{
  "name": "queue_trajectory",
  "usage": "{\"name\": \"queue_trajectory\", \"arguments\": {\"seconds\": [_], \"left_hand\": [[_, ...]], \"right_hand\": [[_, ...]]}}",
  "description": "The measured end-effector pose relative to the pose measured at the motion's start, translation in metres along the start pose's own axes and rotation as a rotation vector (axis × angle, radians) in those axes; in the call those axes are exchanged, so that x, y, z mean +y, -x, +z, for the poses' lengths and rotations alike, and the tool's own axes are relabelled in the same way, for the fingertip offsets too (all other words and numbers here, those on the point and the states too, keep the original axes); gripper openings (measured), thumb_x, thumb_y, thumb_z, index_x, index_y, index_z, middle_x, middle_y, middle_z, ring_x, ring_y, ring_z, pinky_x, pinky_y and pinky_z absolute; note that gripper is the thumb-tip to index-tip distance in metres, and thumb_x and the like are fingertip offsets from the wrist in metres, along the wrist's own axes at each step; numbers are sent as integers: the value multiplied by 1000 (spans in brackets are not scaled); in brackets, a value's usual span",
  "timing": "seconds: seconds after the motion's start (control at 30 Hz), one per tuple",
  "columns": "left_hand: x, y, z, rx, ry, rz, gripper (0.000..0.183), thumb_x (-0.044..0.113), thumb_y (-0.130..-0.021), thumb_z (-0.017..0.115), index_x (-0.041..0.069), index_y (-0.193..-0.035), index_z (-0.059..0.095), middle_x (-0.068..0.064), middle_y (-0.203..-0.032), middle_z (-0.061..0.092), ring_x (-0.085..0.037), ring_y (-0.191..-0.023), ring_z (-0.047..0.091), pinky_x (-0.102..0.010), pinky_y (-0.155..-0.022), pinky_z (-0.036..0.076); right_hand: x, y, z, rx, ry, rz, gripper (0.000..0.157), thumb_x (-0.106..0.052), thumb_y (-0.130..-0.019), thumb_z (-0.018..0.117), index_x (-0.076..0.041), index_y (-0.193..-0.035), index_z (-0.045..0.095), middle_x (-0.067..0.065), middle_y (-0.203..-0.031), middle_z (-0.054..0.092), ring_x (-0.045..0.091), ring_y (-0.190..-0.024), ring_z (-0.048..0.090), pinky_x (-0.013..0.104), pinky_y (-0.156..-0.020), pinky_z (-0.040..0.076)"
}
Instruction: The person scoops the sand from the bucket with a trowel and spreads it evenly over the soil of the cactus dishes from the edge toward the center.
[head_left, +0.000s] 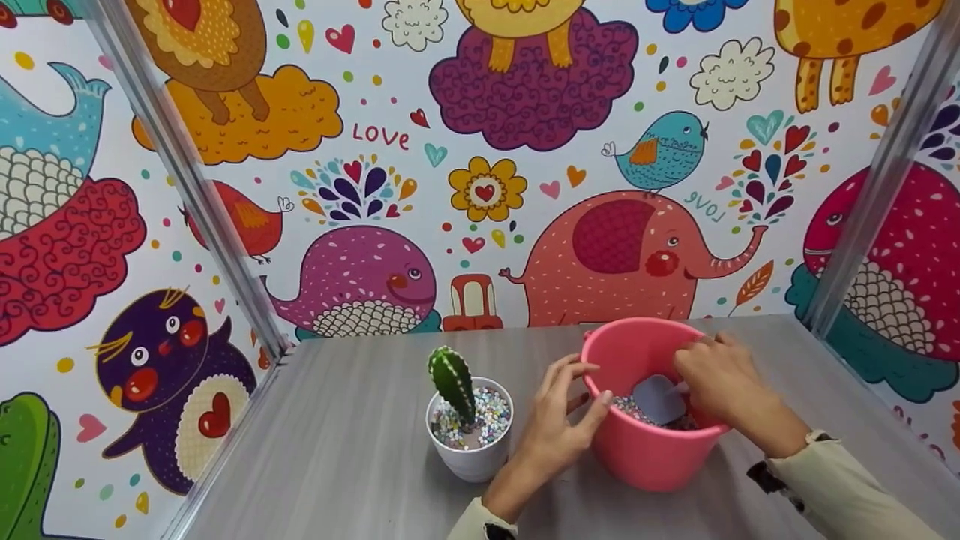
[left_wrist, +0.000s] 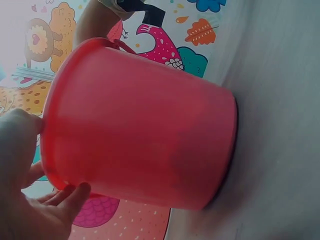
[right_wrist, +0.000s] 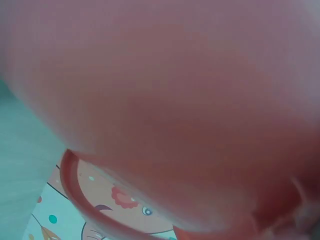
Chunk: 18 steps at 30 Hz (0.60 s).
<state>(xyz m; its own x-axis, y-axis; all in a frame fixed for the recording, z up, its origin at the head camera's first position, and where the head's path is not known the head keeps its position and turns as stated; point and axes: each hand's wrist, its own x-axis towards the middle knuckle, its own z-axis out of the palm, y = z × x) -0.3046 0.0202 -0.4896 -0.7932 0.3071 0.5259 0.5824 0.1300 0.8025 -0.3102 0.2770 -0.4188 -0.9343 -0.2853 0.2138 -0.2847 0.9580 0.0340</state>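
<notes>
A pink bucket [head_left: 652,465] stands on the table with small multicoloured pebbles [head_left: 630,407] inside. My left hand [head_left: 559,420] holds its left rim, fingertips and thumb at the edge; the left wrist view shows this hand [left_wrist: 37,200] against the bucket's side [left_wrist: 140,125]. Inside the bucket, my right hand [head_left: 724,379] grips the handle of a small grey shovel [head_left: 660,399], whose blade lies at the pebbles. Most of that handle is hidden by the fingers. In the right wrist view, a blurred pink surface fills most of the picture, with a curved rim [right_wrist: 75,185] below.
Left of the bucket stands a white pot [head_left: 472,461] with a green cactus [head_left: 452,382] and coloured pebbles around its base. Printed cartoon panels [head_left: 487,247] wall the grey table [head_left: 345,442] at the back and sides, with metal corner posts [head_left: 202,187].
</notes>
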Motion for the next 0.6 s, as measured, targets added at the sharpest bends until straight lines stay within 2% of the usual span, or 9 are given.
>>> {"name": "queue_trajectory", "arguments": {"seconds": [0.17,0.33,0.47,0.6], "left_hand": [[-1,2,0,-13,44,-27,41,39,-106,70,20,-141,61,-10,-151,57,-31,-142,62,-29,-103,59],[-1,2,-1,-7,45,-24,41,39,-106,70,21,-142,61,-4,-144,61,-31,-141,63,-28,-103,59],[-1,2,0,-4,61,-23,42,38,-106,71,18,-141,61,-5,-143,61,-33,-141,63,-30,-103,59],[0,2,0,-7,78,-28,44,36,-105,73,15,-142,61,-5,-143,62,-36,-141,62,-32,-104,59]], "right_hand": [[-2,-1,2,-7,32,-17,26,-16,-73,98,-13,-96,85,2,-83,79,23,-82,65,51,-83,52],[-1,-2,4,-10,60,-53,21,-17,-74,96,-13,-91,85,2,-78,77,21,-75,63,47,-79,54],[2,-1,3,-59,-37,-93,21,-16,-75,96,-15,-91,82,0,-79,74,17,-73,59,40,-70,54],[6,0,1,-152,-170,-112,25,-17,-76,95,-16,-95,80,-1,-86,73,15,-78,59,35,-69,55]]}}
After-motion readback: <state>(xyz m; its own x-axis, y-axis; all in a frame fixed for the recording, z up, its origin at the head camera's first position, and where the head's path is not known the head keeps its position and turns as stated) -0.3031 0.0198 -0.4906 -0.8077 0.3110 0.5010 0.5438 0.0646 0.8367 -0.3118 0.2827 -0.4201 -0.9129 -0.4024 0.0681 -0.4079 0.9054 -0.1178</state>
